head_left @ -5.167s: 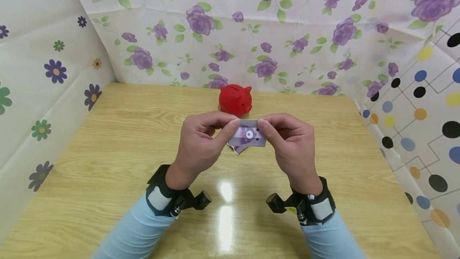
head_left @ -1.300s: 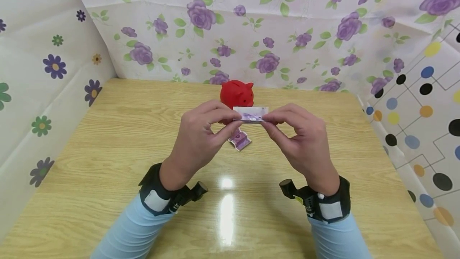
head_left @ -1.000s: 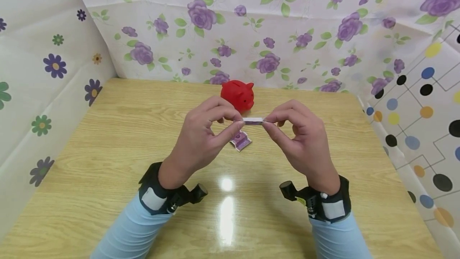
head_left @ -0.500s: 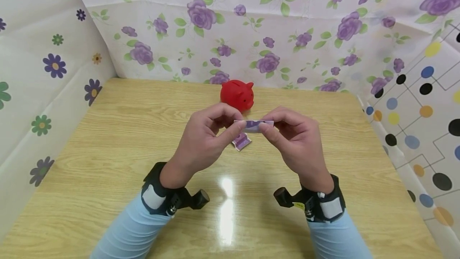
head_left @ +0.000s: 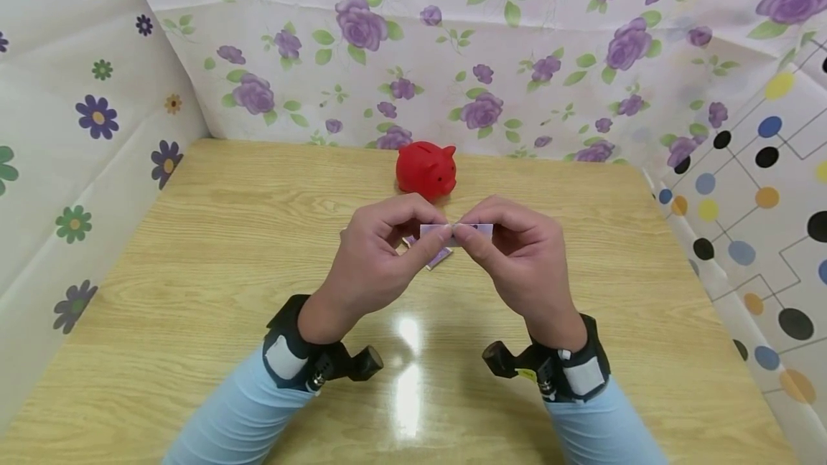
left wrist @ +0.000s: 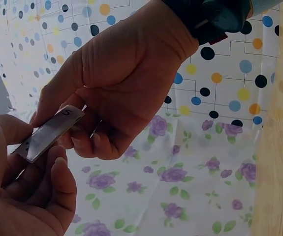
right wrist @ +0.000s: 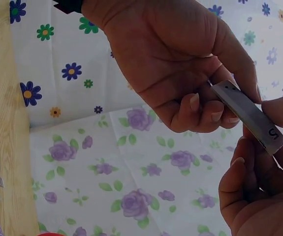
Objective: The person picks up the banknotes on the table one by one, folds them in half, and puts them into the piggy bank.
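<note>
A purple banknote, folded into a narrow strip, is stretched between both hands above the table. My left hand pinches it between thumb and fingers, and my right hand does likewise. The two thumbtips meet near the strip's middle. In the left wrist view the folded banknote lies slantwise, with a digit 5 at one end. The right wrist view has the same banknote between the fingertips of both hands. Below the hands, more folded purple notes lie on the table, partly covered by my left hand.
A red piggy bank with a slot on top stands just beyond the hands. The wooden table meets a rose-patterned cloth at the back. Patterned cloths hang on both sides. Black camera mounts are strapped to both wrists.
The banknote, wider earlier, has been folded to a narrow strip. Over the last half second both hands have come closer together, thumbs sliding from its ends to its middle. The piggy bank stays put.
</note>
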